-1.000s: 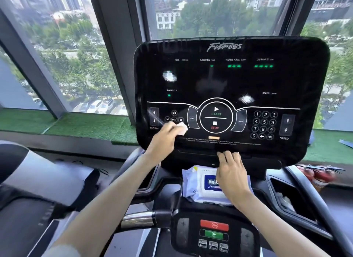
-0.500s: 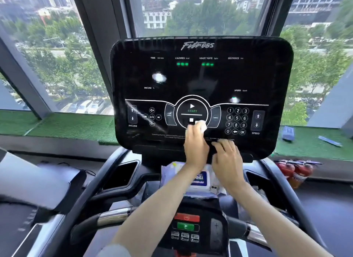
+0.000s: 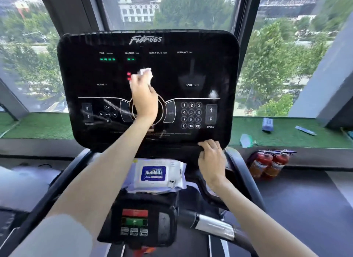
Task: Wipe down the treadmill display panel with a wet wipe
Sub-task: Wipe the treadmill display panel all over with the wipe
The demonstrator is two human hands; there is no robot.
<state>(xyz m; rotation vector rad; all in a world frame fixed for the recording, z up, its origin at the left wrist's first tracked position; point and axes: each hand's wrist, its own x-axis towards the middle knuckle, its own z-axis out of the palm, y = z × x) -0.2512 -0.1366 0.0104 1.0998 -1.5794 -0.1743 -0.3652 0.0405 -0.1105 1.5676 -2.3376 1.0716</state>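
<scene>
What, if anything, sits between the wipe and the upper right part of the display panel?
Nothing visible. The left hand presses the wipe flat on the display panel near its middle, and the glass up and to the right is bare. The right hand only grips the lower edge.

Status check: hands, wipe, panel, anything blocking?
Left hand pressing wet wipe on mid display panel. Right hand gripping the panel's lower edge. Wipe pack below; nothing blocking.

wipes pack [image 3: 155,175] lies on treadmill console tray [image 3: 193,188] (label up).
</scene>
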